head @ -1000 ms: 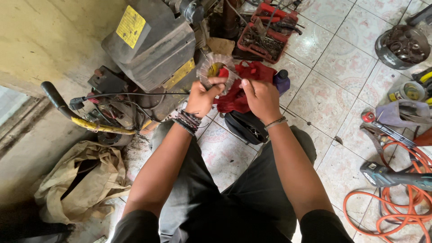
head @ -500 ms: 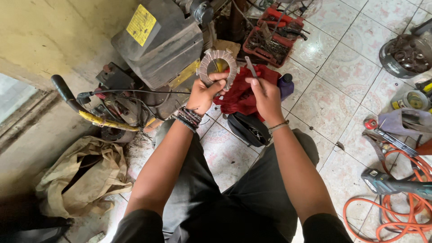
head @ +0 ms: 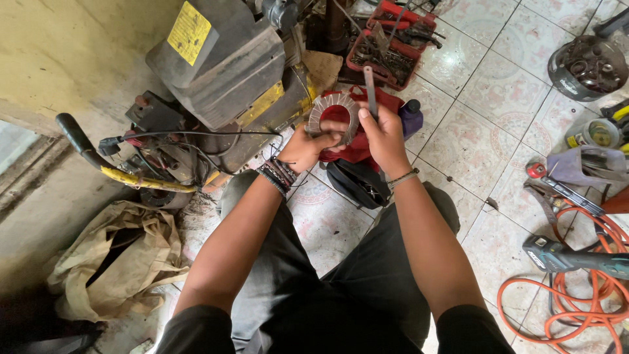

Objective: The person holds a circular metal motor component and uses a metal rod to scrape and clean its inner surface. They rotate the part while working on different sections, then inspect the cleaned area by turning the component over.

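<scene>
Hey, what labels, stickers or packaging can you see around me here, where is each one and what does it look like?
Yellow label: rectangular sticker with dark print, on top of the grey machine housing, upper left.
Round tin: small, with a printed top, on the tiles at the right edge; print too small to tell.
No screens or signs show.

Place: we take this for a small repair workshop, worked from the floor.
Floor: we see patterned tiles (head: 478, 151), dirty and strewn with tools.
Machine: a grimy engine unit (head: 223, 72) stands by the yellow wall (head: 65, 59).
Tools: we spot a red tray of wrenches (head: 393, 46), an orange hose (head: 583, 288) and a power tool (head: 570, 255).
</scene>
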